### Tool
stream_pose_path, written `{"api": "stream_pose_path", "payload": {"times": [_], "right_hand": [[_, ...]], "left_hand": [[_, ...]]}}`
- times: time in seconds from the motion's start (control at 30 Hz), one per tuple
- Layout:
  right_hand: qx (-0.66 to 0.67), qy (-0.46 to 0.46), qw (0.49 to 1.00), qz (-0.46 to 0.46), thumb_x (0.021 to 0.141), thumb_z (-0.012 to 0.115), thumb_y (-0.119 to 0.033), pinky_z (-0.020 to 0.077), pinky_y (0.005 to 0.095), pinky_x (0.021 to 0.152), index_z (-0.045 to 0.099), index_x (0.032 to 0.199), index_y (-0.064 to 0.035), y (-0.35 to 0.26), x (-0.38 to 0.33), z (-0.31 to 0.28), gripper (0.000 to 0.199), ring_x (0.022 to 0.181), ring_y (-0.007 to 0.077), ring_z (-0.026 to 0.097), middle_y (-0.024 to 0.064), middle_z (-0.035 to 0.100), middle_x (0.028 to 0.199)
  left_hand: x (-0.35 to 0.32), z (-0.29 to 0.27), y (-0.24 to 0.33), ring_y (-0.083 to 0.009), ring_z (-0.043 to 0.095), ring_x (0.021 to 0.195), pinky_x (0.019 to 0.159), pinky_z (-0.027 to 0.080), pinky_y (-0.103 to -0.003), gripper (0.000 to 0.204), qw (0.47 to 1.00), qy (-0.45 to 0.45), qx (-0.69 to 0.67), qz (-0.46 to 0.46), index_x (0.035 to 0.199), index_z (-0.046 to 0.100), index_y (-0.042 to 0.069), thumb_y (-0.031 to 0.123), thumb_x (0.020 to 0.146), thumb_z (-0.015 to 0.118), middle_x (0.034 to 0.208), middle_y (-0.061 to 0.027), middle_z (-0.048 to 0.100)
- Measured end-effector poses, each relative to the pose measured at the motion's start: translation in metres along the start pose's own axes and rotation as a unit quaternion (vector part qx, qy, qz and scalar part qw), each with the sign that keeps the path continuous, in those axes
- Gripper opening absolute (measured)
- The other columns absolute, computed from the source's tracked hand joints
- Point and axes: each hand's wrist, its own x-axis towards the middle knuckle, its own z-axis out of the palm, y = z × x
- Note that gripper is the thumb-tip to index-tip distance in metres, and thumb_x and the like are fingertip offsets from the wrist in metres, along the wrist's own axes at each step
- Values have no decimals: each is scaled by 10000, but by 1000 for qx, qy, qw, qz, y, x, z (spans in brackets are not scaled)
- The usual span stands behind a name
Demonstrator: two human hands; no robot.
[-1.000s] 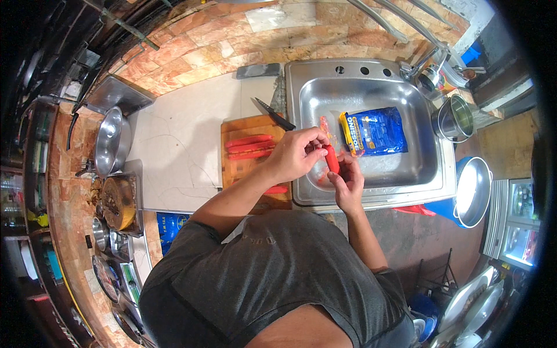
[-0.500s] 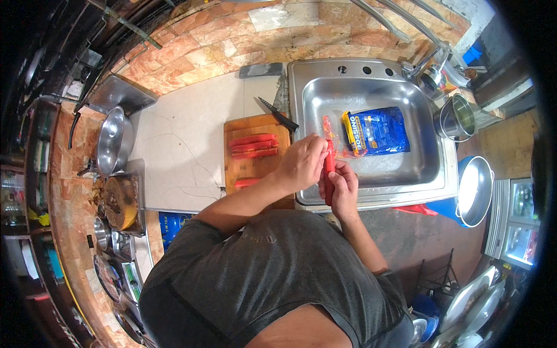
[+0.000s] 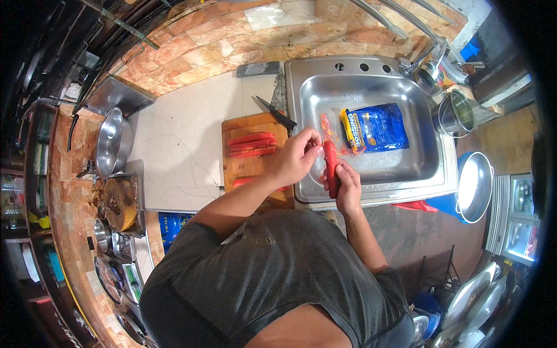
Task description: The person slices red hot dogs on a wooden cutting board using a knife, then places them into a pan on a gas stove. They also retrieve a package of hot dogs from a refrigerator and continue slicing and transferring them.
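Right hand (image 3: 348, 187) was wrapped around the lower half of a red sausage (image 3: 331, 165), held upright over the front edge of the sink (image 3: 371, 87); left hand (image 3: 297, 158) pinched its top end between thumb and fingertips. Three more sausages (image 3: 251, 145) lay side by side on the board (image 3: 253, 168) just left of the sink, with a knife (image 3: 274, 112) at the board's far corner. A blue packet (image 3: 374, 127) lay in the sink basin, beyond the hands.

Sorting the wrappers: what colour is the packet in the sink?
Blue with a yellow end, the packet shows in the head view.
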Motion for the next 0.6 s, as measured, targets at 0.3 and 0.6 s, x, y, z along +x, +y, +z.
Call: {"api": "stream_pose_path", "payload": {"times": [0.3, 0.6], "right_hand": [[81, 45, 994, -52, 1012, 514, -317, 431, 265, 548, 631, 1160, 11, -5, -2, 15, 379, 608, 123, 537, 50, 607, 776], [106, 294, 934, -173, 1022, 509, -358, 469, 304, 654, 623, 1095, -61, -37, 37, -43, 327, 793, 177, 608, 55, 645, 940]], "left_hand": [[-7, 18, 21, -320, 669, 867, 739, 533, -384, 100, 968, 38, 166, 182, 939, 659, 32, -18, 854, 652, 937, -144, 645], [-41, 31, -37, -345, 639, 909, 747, 509, -449, 45, 947, -225, 220, 66, 922, 662, 93, 100, 883, 642, 930, -101, 620]]}}
